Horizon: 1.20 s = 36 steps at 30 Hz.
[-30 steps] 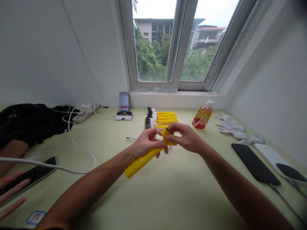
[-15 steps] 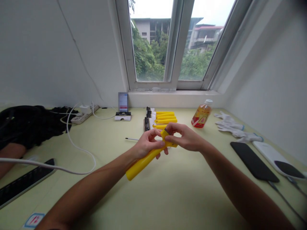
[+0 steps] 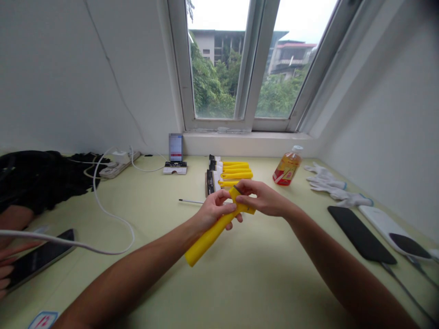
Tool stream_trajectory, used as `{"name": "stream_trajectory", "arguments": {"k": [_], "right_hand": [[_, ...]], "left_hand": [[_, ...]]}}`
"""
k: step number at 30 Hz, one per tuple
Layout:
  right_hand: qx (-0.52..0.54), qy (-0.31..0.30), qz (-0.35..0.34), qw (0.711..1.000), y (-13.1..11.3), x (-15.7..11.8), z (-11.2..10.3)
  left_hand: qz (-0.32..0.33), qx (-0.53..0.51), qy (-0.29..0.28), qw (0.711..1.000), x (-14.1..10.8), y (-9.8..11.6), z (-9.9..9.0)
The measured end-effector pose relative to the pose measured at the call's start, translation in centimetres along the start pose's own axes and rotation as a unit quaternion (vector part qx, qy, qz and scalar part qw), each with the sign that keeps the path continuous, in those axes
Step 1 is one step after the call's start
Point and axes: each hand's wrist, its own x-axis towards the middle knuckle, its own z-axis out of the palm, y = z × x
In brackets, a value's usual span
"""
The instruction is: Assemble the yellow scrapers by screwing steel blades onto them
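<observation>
A yellow scraper (image 3: 209,240), with a thick round handle and a flared head, is held slanting above the table. My left hand (image 3: 219,210) is closed around its neck, the handle pointing down toward me. At the head, my right hand (image 3: 262,197) pinches the end edge, where a narrow dark strip shows. The fingers partly hide the head. Behind my hands, several similar yellow tools (image 3: 236,175) lie in black-and-white card packaging. A thin metal rod with a dark tip (image 3: 190,201) lies beyond my left hand, its other end hidden.
To the right are a drink bottle (image 3: 288,167), white gloves (image 3: 334,187), a black phone (image 3: 360,233) and a white device (image 3: 387,224). Leftward lie a white cable (image 3: 113,212), a power strip (image 3: 118,170) and another person's hand (image 3: 10,260) at a phone (image 3: 41,262). A propped phone (image 3: 176,147) stands behind.
The scraper's handle end has shifted slightly right and down with my left hand. At far left, the other person's fingers have come over the phone. The view has tilted slightly.
</observation>
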Motion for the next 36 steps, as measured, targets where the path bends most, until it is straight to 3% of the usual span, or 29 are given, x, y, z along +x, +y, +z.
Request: {"name": "stream_trajectory", "arguments": {"k": [8, 11, 14, 16, 20, 22, 26, 29, 32, 36], "right_hand": [[-0.044, -0.008, 0.022, 0.999, 0.4, 0.0, 0.3], [-0.047, 0.073, 0.014, 0.996, 0.7, 0.3, 0.4], [-0.090, 0.170, 0.065, 0.979, 1.3, 0.6, 0.4], [-0.132, 0.124, 0.129, 0.975, 1.9, 0.5, 0.3], [-0.202, -0.118, 0.178, 0.956, 2.9, 0.0, 1.4], [-0.246, -0.145, 0.176, 0.942, 3.1, -0.1, 2.7], [-0.279, -0.110, 0.163, 0.940, 3.0, 0.1, 5.2], [-0.243, -0.091, 0.112, 0.959, 2.5, 0.3, 5.3], [-0.164, -0.018, 0.042, 0.985, 1.6, 0.2, 3.1], [-0.100, 0.177, -0.001, 0.979, 0.1, -0.9, -1.5]], "left_hand": [[0.010, -0.005, 0.039, 0.999, 0.1, -0.5, 0.1], [0.011, -0.008, 0.068, 0.998, 0.4, 0.2, -0.1], [0.038, -0.001, 0.114, 0.993, 0.9, 2.4, -1.3], [0.080, 0.008, 0.161, 0.984, 1.0, 4.6, -2.6], [0.151, 0.008, 0.236, 0.960, 0.9, 8.4, -5.2], [0.158, 0.009, 0.254, 0.954, 0.7, 9.1, -5.9], [0.157, 0.009, 0.264, 0.952, 0.7, 8.9, -5.9], [0.157, 0.008, 0.272, 0.950, 0.8, 8.7, -5.7], [0.161, 0.010, 0.271, 0.949, 0.6, 8.9, -5.7], [0.169, 0.021, 0.264, 0.949, 0.1, 9.2, -5.9]]}}
